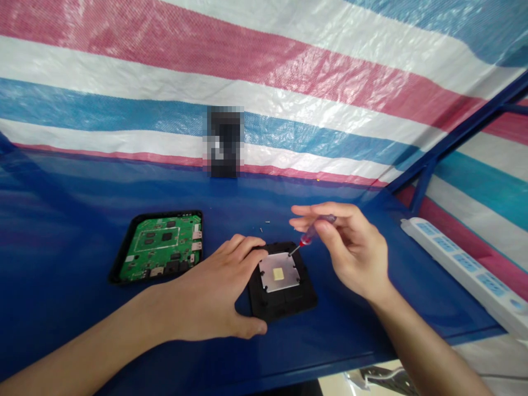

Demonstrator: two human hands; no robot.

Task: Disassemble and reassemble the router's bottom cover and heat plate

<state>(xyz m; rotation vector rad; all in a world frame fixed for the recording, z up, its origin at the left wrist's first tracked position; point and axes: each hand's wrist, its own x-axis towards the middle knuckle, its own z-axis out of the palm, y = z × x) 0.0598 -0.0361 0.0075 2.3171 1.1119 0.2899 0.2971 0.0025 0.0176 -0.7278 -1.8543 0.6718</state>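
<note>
My left hand (218, 291) grips the left side of a black plastic cover (284, 311), fingers at its far edge and thumb near its front. Fixed to the cover is a square metal plate (270, 283) with a pale yellow pad (278, 274) at its middle. In my right hand (358, 250) is a small screwdriver (306, 240) with a clear handle and a red collar, pinched between thumb and fingers. Its tip meets the plate's far right corner, where the screw itself is too small to make out. Small loose screws (261, 230) lie just beyond the cover.
To the left sits a black case with a green circuit board (159, 247) in it. A white power strip (466, 264) runs along the right of the blue table (53, 330). A blurred dark object (225, 143) stands at the back, before a striped plastic sheet (124, 82).
</note>
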